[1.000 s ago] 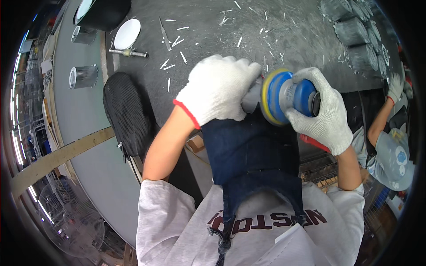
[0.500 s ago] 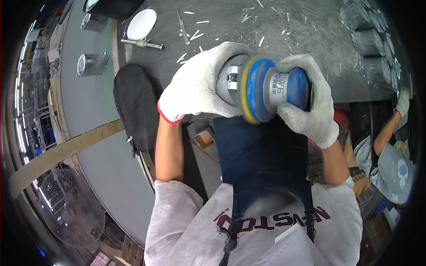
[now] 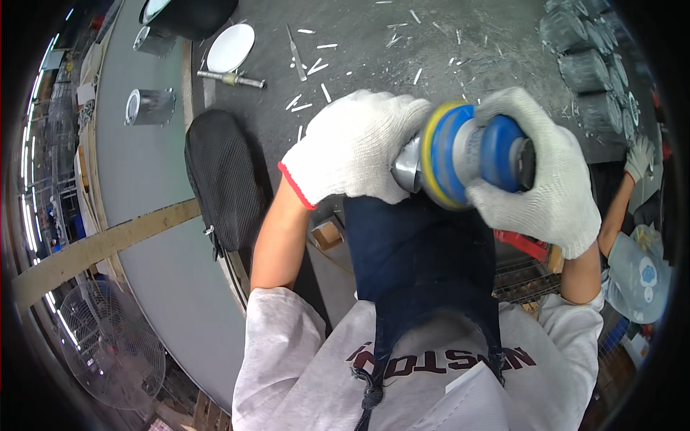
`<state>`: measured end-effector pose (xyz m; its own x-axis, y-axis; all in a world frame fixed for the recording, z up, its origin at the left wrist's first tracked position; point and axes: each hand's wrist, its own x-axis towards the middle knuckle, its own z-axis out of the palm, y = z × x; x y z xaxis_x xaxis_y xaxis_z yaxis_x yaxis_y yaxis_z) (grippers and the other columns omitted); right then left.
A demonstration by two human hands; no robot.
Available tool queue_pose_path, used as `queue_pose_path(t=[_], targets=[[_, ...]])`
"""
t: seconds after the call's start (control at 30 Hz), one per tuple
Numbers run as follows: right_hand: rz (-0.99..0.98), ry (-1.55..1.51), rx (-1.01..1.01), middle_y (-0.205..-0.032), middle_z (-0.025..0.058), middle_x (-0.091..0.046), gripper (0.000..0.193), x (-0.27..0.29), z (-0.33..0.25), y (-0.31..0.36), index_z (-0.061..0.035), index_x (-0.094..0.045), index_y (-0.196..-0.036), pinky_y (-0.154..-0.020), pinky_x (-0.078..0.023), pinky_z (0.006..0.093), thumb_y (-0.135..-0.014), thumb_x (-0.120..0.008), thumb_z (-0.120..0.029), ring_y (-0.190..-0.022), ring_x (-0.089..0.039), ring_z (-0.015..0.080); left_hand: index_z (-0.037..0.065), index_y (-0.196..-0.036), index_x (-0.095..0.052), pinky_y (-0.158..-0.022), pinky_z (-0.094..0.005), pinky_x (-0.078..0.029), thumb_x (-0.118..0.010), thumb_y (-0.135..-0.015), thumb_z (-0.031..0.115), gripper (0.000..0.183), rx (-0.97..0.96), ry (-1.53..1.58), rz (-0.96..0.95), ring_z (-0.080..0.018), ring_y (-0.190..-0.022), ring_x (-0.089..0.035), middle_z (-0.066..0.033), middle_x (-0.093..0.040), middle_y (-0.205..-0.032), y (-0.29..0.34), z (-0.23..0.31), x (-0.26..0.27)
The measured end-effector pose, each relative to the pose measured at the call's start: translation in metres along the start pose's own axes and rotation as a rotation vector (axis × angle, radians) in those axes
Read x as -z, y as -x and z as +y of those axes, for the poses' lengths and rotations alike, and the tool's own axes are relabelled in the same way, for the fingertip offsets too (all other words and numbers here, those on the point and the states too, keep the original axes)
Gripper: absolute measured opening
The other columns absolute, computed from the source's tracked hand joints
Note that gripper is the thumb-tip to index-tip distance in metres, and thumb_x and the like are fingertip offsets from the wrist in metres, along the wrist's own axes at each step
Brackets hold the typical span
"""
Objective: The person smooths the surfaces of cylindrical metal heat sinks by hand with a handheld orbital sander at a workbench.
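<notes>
Both my hands wear white knit gloves. My right hand (image 3: pixel 550 176) is closed around a blue and silver handheld orbital sander (image 3: pixel 471 151), whose yellow-edged pad faces left. My left hand (image 3: pixel 359 147) is closed around a shiny rounded metal piece (image 3: pixel 407 167). The glove covers most of that piece. Its visible end lies right beside the pad; whether they touch I cannot tell. Both hands are above the near edge of a dark worktable (image 3: pixel 352 79), in front of my dark apron (image 3: pixel 420 251).
White slivers (image 3: pixel 316 68) and a thin blade-like tool (image 3: pixel 295 54) lie on the table. A white disc (image 3: pixel 231 48) and a metal rod tool (image 3: pixel 231 78) are at left, near a black mesh bag (image 3: pixel 226 179). Stacked metal cans (image 3: pixel 586 72) and another person's gloved hand (image 3: pixel 638 158) are at right.
The sander in my right hand has moved right and slightly down. My left hand has shifted right, and its metal piece now shows less and is turned differently.
</notes>
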<state>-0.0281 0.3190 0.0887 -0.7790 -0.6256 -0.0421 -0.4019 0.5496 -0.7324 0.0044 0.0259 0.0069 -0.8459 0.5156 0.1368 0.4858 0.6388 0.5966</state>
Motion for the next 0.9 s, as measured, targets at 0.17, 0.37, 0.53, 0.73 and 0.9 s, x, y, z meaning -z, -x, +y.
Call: queue_pose_path(t=[0.17,0.37,0.53,0.73,0.9], targets=[[0.04,-0.04,0.095,-0.131,0.0158,-0.08,0.072,-0.015,0.005,-0.002,-0.0066,-0.073,-0.138,-0.112,-0.063,0.0432,-0.072,-0.098,-0.019,-0.124,-0.084,0.0342,0.006,-0.145,-0.076,-0.105,-0.0538,-0.065,-0.1,-0.063,0.032,0.089,-0.005,0.084,0.047,-0.0483,-0.12,-0.08,-0.0218,-0.083,-0.126,0.001,-0.003,0.001],[0.144,-0.231,0.128,-0.135,0.0126,-0.078,0.07,-0.049,0.014,-0.016,-0.006,-0.073,-0.137,-0.112,-0.062,0.0446,-0.073,-0.097,-0.02,-0.125,-0.079,0.0289,0.006,-0.159,-0.071,-0.118,-0.0495,-0.063,-0.108,-0.056,0.035,0.113,0.059,0.221,0.11,-0.0402,-0.135,-0.08,-0.0198,-0.081,-0.145,0.024,-0.02,0.013],[0.018,-0.347,0.007,-0.13,0.0118,-0.08,0.064,-0.066,0.012,-0.018,-0.0078,-0.073,-0.134,-0.114,-0.062,0.0428,-0.076,-0.096,-0.021,-0.123,-0.08,0.027,0.006,-0.158,-0.07,-0.12,-0.0459,-0.063,-0.117,-0.053,0.037,0.119,0.17,0.354,0.191,-0.0335,-0.135,-0.081,-0.0162,-0.081,-0.145,0.044,-0.033,0.013],[0.037,-0.209,-0.034,-0.129,0.0123,-0.076,0.062,-0.028,0.015,0.008,-0.0037,-0.072,-0.133,-0.118,-0.055,0.0389,-0.073,-0.086,-0.009,-0.126,-0.075,0.0247,0.004,-0.154,-0.072,-0.112,-0.044,-0.065,-0.114,-0.058,0.038,0.11,0.217,0.51,-0.205,-0.0354,-0.129,-0.083,-0.0197,-0.083,-0.136,0.016,-0.023,0.049],[0.153,-0.035,-0.053,-0.133,0.0146,-0.078,0.067,-0.001,0.041,0.032,-0.0082,-0.073,-0.139,-0.116,-0.06,0.0435,-0.078,-0.097,-0.022,-0.127,-0.079,0.0307,0.002,-0.096,-0.09,-0.073,-0.0526,-0.069,-0.093,-0.073,0.055,0.058,0.473,-0.318,-0.596,-0.0392,-0.082,-0.087,-0.0168,-0.085,-0.085,-0.049,0.021,0.026]])
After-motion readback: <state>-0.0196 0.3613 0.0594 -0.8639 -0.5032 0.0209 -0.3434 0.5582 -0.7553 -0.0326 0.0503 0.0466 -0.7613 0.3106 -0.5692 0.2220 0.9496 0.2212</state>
